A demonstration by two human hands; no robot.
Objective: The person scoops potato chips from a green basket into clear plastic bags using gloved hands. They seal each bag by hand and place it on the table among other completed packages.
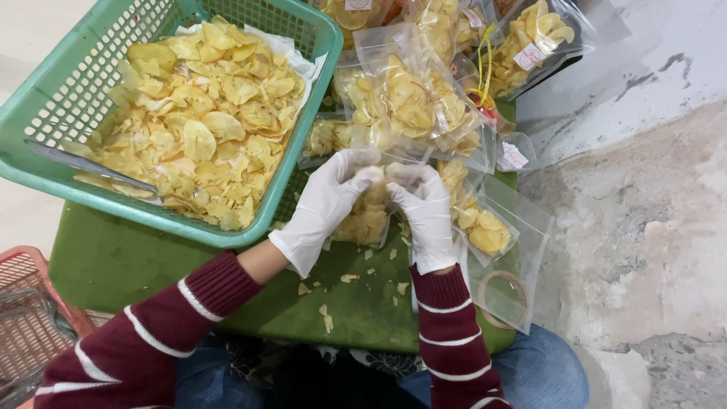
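Both hands wore white gloves and met over the green desk (113, 257): the left hand (324, 204) and the right hand (424, 216) were each closed, fingers pinched, on the top of a clear bag of chips (367, 216) that hung between them just above the desk surface, in front of the green basket (303, 144). That basket sat tilted at the desk's far left, heaped with loose yellow chips (204, 121) on a paper liner, a metal scoop (83, 165) resting in it. Filled bags (413, 102) lay piled behind the hands, and an empty clear bag (507, 280) with a tape roll (503, 297) under it hung off the desk's right edge. Judging from the grip, the bag could slip or tip if the pinch loosened — chips would spill, as the crumbs (348, 291) already scattered on the desk suggest — and squeezing too hard would likely crush the brittle slices. The empty bag looked close to sliding off the edge. Whether the held bag's mouth was open or sealed could not be made out — the gloves covered it. A red basket (30, 303) was cut off at the lower left.
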